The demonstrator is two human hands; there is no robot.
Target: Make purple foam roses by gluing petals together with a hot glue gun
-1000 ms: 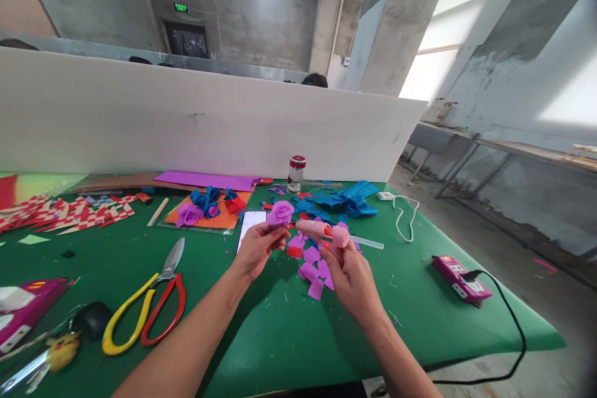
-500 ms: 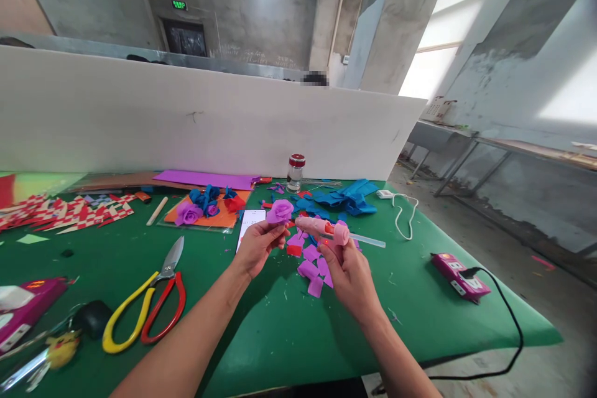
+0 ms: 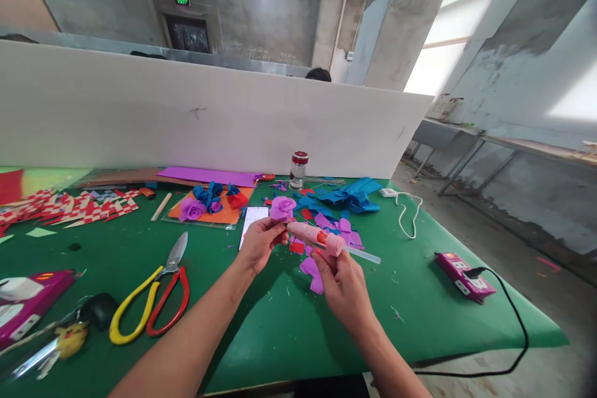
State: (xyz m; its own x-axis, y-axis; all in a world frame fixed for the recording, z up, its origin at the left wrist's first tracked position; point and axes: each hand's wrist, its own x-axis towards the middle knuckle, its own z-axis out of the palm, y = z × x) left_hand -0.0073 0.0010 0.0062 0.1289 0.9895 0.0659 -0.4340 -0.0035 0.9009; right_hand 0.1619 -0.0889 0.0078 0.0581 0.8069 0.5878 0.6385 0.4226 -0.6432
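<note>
My left hand pinches a purple paper rose by its base, holding it just above the green table. My right hand grips a pink glue gun with a clear glue stick sticking out of its back. The gun's nozzle points left and touches the underside of the rose. Purple paper petals and red scraps lie scattered on the table under both hands.
Large scissors with yellow and red handles lie to the left. A white phone, an orange sheet with finished paper flowers, blue paper, a small jar, a pink power strip with black cord, and a white partition surround the work spot.
The glue gun has moved left, its nozzle now against the base of the rose. The left hand keeps the rose in about the same place.
</note>
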